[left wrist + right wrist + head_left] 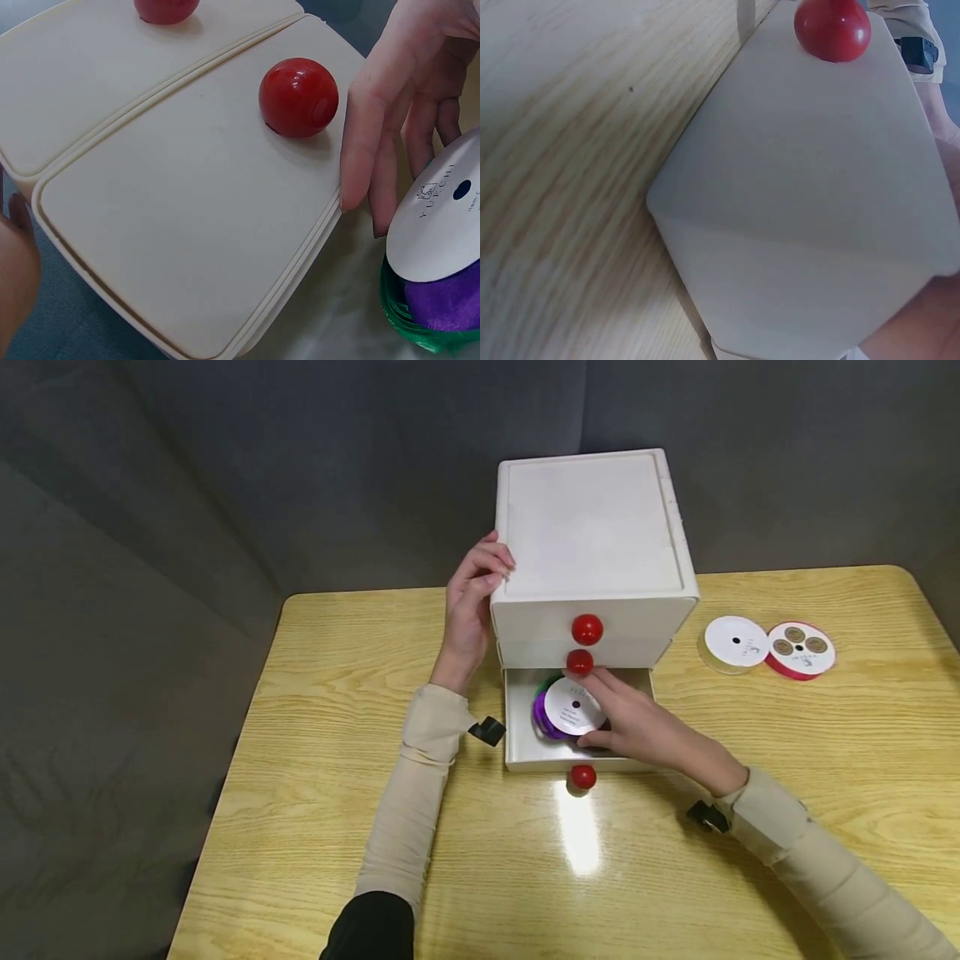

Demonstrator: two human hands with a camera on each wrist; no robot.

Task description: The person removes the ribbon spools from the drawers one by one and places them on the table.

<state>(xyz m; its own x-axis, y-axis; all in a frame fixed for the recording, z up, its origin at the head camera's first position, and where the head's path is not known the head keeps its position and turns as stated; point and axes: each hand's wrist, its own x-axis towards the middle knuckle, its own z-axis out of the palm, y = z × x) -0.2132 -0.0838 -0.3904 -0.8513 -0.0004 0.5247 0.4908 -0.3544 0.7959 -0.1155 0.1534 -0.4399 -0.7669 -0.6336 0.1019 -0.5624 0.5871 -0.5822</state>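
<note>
A white cabinet (594, 527) with red knobs stands on the table, its bottom drawer (523, 747) pulled out. My left hand (472, 602) rests against the cabinet's upper left side, fingertips over the top edge. Inside the drawer my right hand (637, 718) holds a purple ribbon spool (558, 706), with thumb and fingers around its right side. The spool has a white label disc and sits tilted over green ribbon (409, 326). In the right wrist view the drawer's front (795, 150) blocks the right fingers and the spool.
Two more ribbon spools lie on the table right of the cabinet: a yellowish one (727, 647) and a red one (806, 652). The middle drawer's knob (580, 662) hangs just above the right fingers. A dark curtain (360, 477) is behind the table.
</note>
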